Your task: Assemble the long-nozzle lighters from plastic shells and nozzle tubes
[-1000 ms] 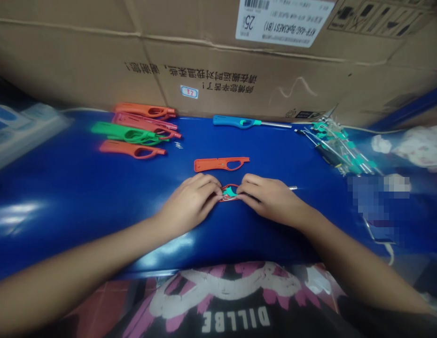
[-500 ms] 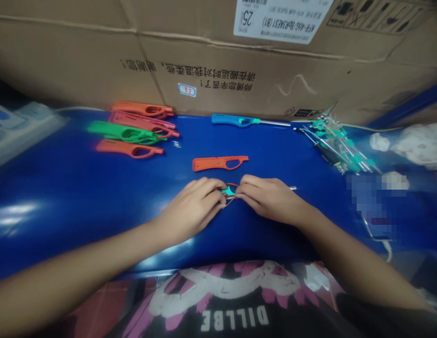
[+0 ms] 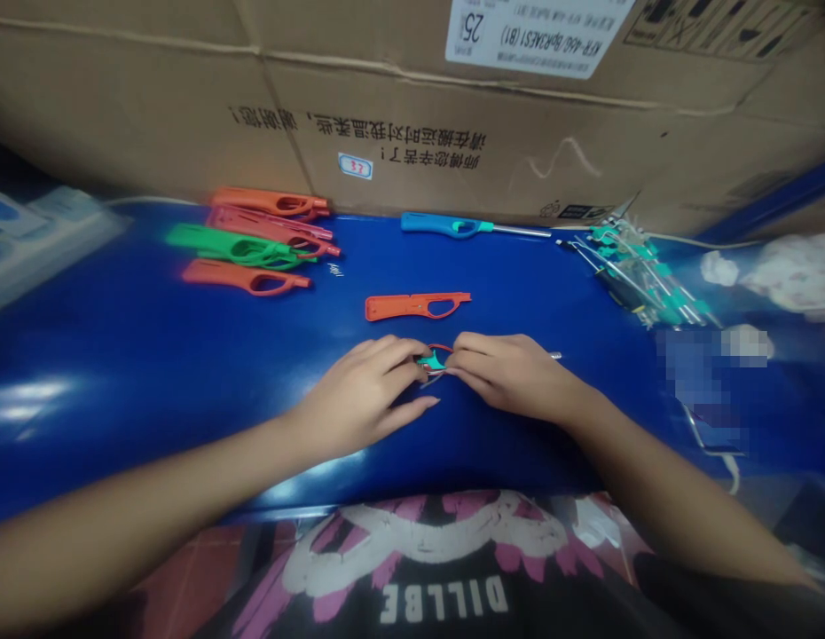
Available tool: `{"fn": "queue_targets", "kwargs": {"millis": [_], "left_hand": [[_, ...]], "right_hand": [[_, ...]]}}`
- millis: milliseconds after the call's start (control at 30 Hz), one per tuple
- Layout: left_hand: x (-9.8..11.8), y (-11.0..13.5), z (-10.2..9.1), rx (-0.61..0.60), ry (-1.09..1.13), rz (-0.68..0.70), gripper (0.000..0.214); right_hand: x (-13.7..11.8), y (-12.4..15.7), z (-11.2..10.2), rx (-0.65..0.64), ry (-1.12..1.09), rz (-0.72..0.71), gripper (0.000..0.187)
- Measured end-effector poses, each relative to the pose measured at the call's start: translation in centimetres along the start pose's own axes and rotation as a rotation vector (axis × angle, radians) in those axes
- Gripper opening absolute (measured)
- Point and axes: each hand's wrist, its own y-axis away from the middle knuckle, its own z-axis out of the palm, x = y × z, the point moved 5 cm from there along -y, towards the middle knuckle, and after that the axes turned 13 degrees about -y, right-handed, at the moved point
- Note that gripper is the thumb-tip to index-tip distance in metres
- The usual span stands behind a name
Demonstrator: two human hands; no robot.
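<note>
Both hands are on a partly assembled utility lighter [image 3: 442, 348], its red-orange guard loop and green trigger [image 3: 432, 361] showing between them. My left hand [image 3: 369, 388] curls its fingers over the handle end, the thumb held out apart below. At the front end, my right hand [image 3: 502, 373] pinches the lighter with thumb and fingers. A metal tube tip [image 3: 555, 355] pokes out beyond the right hand. Most of the lighter is hidden under the hands. Just above lies a loose orange lighter shell half [image 3: 399, 307], hollow side up.
Several orange, red and green lighter shells [image 3: 253, 279] are piled at left. A blue lighter [image 3: 439, 224] with a metal tube lies by the cardboard box [image 3: 186, 106]. Metal tubes with green parts [image 3: 652, 266] and a dark-handled tool [image 3: 618, 291] sit at right, near white crumpled tissue [image 3: 718, 266].
My left thumb has moved down and away from the lighter, while the left fingers stay on it. My right hand keeps its pinch in nearly the same place.
</note>
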Motion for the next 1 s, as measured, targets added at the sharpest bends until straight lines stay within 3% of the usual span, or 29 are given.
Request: {"fn": "queue_targets", "kwargs": {"millis": [633, 1000], "left_hand": [[-0.1, -0.1, 0.6, 0.026, 0.094, 0.005, 0.019], [1.2, 0.2, -0.2, 0.008, -0.279, 0.112, 0.021]], "right_hand": [[0.1, 0.0, 0.2, -0.024, 0.048, 0.031, 0.028], [-0.2, 0.0, 0.0, -0.027, 0.023, 0.052, 0.03]]}}
